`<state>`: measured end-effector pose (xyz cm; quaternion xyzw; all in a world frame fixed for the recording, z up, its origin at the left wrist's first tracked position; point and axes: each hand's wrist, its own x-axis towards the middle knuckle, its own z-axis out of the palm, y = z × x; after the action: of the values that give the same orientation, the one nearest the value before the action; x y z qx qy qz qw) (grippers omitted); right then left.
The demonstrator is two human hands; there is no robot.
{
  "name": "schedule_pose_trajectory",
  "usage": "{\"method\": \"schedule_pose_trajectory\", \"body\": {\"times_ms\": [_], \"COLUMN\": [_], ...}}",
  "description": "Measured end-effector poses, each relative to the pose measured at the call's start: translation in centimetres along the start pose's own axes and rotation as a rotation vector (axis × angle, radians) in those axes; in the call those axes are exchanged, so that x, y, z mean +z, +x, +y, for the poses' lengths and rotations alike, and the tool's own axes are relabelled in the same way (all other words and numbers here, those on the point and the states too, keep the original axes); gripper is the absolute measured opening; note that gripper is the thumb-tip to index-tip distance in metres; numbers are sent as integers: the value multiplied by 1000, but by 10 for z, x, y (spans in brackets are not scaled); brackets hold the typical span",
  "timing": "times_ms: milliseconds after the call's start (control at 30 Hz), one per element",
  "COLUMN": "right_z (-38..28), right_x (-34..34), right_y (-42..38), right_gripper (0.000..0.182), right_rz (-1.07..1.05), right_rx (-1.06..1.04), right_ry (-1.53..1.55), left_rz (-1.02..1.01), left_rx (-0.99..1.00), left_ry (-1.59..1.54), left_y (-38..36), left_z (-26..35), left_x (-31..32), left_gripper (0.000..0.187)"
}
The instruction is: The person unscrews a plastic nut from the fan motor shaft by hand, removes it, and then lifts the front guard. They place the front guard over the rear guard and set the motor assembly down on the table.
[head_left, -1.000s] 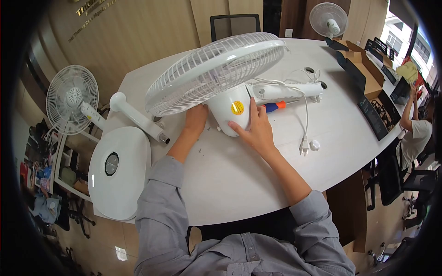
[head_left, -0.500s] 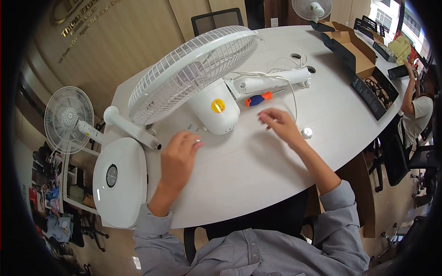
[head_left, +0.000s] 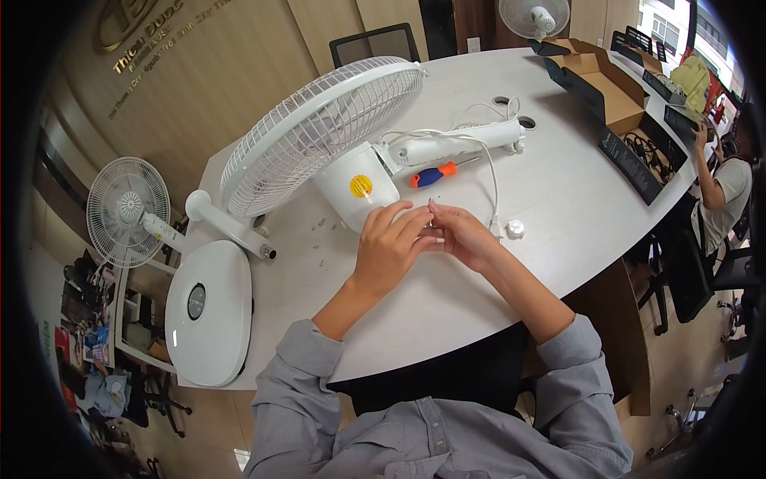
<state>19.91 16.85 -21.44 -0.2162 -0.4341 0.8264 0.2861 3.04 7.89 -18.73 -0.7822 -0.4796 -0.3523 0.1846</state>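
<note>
While we pinch a tiny screw [head_left: 432,202] between left hand [head_left: 388,243] and right hand [head_left: 461,236] fingertips, the fan motor housing [head_left: 355,185] sits just behind. Screwdriver [head_left: 432,173] and power cord [head_left: 491,180] lie right of that housing, fan base [head_left: 209,310] well left.

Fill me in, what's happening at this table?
A person in a grey shirt sits at the white table with a partly assembled white pedestal fan head lying on it. The left hand and right hand meet in front of the white motor housing, pinching a small thin part, likely a screw, too small to tell. An orange-and-blue screwdriver lies untouched beside the white fan stem. The round white fan base sits on the left.
</note>
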Motion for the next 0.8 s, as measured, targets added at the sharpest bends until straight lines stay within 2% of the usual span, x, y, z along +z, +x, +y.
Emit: {"method": "schedule_pose_trajectory", "body": {"times_ms": [67,167,233,300,333,433,467,533,567,600,700,800], "right_z": [-4,-3,-1,-1,-1,-5,-9,-14,-16,-12,-10,-14], "right_x": [-1,-11,-14,-8,-6,-23,-35,-30,-30,-41,-51,-69], "right_y": [4,22,40,56,64,88,94,95,94,101,121,139], "right_gripper": [41,35,31,34,38,54,78,94,102,122,120,101], "right_rz": [114,252,302,395,442,583,593,605,616,518,526,506], "right_rx": [-51,-79,-63,-98,-111,-332,-326,-290,-268,-209,-227,-140], "right_ry": [2,122,211,227,236,110,36,116,153,225,327,289], "left_rz": [-37,13,122,255,246,221,189,127,158,186,230,259], "left_rx": [-59,-149,-308,-439,-516,-623,-641,-678,-677,-678,-697,-727], "left_ry": [17,185,135,123,56,-75,-89,-124,-140,-157,-197,-213], "left_y": [6,5,-7,-24,-34,-55,-58,-60,-59,-57,-43,-35], "left_z": [-1,-18,-31,-43,-51,-57,-56,-51,-51,-54,-54,-52], "left_x": [1,3,-2,-7,-7,-5,-6,-2,3,10,23,31], "left_gripper": [37,37,46,52,71,94,102,117,121,124,133,139]}}
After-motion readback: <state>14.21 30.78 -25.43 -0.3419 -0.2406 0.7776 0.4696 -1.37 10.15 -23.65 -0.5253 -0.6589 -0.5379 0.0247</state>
